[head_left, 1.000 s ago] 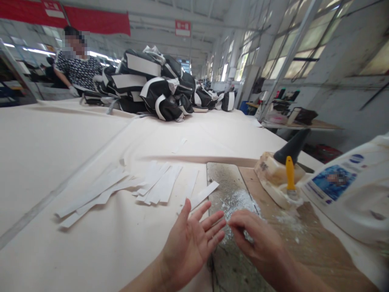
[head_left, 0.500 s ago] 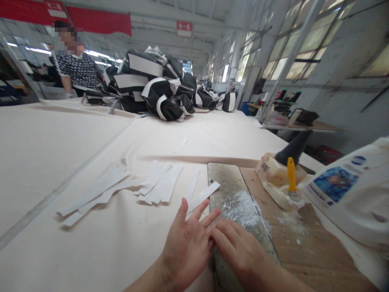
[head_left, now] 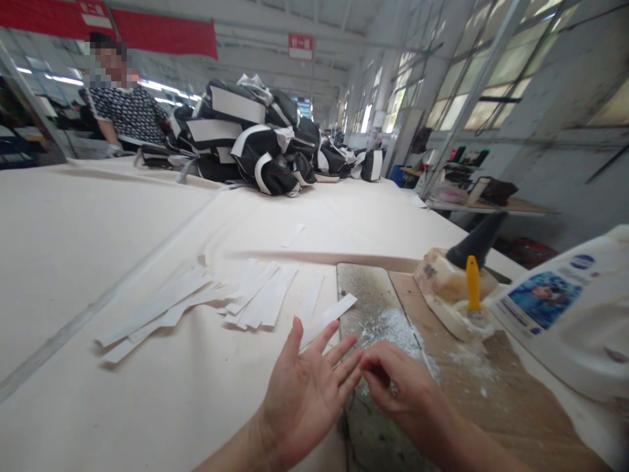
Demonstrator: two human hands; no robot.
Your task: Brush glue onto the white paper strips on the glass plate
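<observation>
My left hand (head_left: pixel 308 390) is turned palm up over the table edge of a worn board, its fingers spread and holding nothing. Close to its ring and little fingertips is my right hand (head_left: pixel 405 393), thumb and fingers curled into a pinch; whatever might be between them is too small to make out. Beneath the hands lies the stained board (head_left: pixel 358 282), with white glue-like residue (head_left: pixel 393 334) smeared across it. One white strip (head_left: pixel 337 313) rests partly on that board, just beyond my left fingers. More white strips (head_left: pixel 268 298) lie fanned out to the left.
Brown cardboard (head_left: pixel 496 406) lies at right, bearing a cut-open container (head_left: pixel 435 282) with a yellow-handled brush (head_left: pixel 472 282). A large white jug (head_left: pixel 580 328) stands beside it. Black-and-white padded items (head_left: pixel 270 144) are heaped at the back, near a person (head_left: pixel 128 111) in a patterned top.
My right hand has drawn off the outer fingers of my left hand, moving slightly right, and its pinch now shows. My left hand stays nearly in place, palm up.
</observation>
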